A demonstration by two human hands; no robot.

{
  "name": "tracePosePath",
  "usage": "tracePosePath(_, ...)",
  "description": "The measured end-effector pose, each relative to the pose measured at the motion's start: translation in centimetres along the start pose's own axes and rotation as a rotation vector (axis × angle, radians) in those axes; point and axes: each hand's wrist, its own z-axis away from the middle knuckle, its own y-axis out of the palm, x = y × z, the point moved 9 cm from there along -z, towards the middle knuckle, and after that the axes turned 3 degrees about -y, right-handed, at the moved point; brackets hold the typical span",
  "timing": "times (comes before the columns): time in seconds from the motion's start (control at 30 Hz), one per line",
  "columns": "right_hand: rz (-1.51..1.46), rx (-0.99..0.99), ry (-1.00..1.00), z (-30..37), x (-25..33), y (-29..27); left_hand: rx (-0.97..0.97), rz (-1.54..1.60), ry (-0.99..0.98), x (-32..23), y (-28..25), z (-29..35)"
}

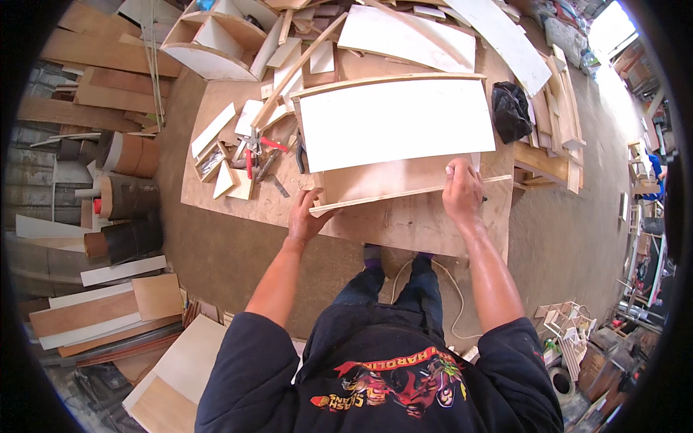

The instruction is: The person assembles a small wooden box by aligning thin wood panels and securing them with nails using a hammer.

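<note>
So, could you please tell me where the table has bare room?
Between the held plywood board and the near edge of the table, widening rightward. Crowded: the left side, with red-handled pliers and offcuts, and the far side, with white panels.

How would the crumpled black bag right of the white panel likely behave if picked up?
The black bag would probably sag and change shape, since its surface is creased. It may be slippery, given its shiny highlights. Weight is uncertain: any contents are hidden.
</note>
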Motion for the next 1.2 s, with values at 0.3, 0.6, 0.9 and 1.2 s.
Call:
tracePosePath(0.3,-0.157,-0.307,-0.081,3.0,-0.1,-3.6,0.470,0.208,0.083,0.1,2.4,-0.9)
tracePosePath(0.6,-0.603,-0.559,0.824,13.9,-22.7,-0.3,0.527,0.085,0.044,-0.2,4.4,-1.0)
tracePosePath(0.9,-0.356,-0.264,0.766,15.0,-19.7,4.0,0.441,0.071,-0.066,1.1,3.9,-0.8)
tracePosePath(1.2,-0.035,0.139,0.162,15.3,-10.2,8.1,0.451,0.073,0.030,1.0,3.9,-0.7)
